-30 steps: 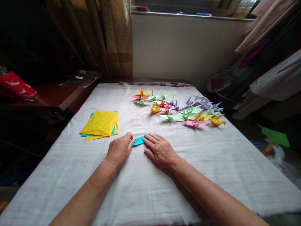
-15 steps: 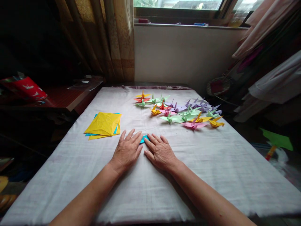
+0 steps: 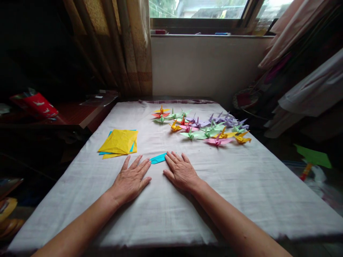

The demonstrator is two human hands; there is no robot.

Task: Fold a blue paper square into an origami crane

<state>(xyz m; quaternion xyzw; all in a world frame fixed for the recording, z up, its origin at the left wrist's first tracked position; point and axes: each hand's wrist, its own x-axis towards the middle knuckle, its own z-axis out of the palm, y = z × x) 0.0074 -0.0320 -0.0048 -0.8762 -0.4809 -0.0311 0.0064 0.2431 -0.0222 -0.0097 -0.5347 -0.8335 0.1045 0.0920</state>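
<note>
A narrow folded strip of blue origami paper (image 3: 158,158) lies flat on the white cloth-covered table (image 3: 160,214). My left hand (image 3: 131,177) rests flat with fingers spread, its index fingertip at the strip's left end. Over the right end lies my right hand (image 3: 182,171), palm down and fingers stretched out, hiding that part of the paper. Neither hand grips anything. Left of the strip sits a stack of yellow and blue paper sheets (image 3: 119,142), slightly fanned.
Several folded paper cranes (image 3: 191,134) in green, purple, yellow, pink and red stand at the table's far right. A red container (image 3: 37,104) is on the brown side table at left. Clothes (image 3: 311,92) hang at right, a curtain (image 3: 134,46) behind.
My left hand has slid left along the blue strip, uncovering more of it. My right hand stays at the right end. The view has tilted slightly upward.
</note>
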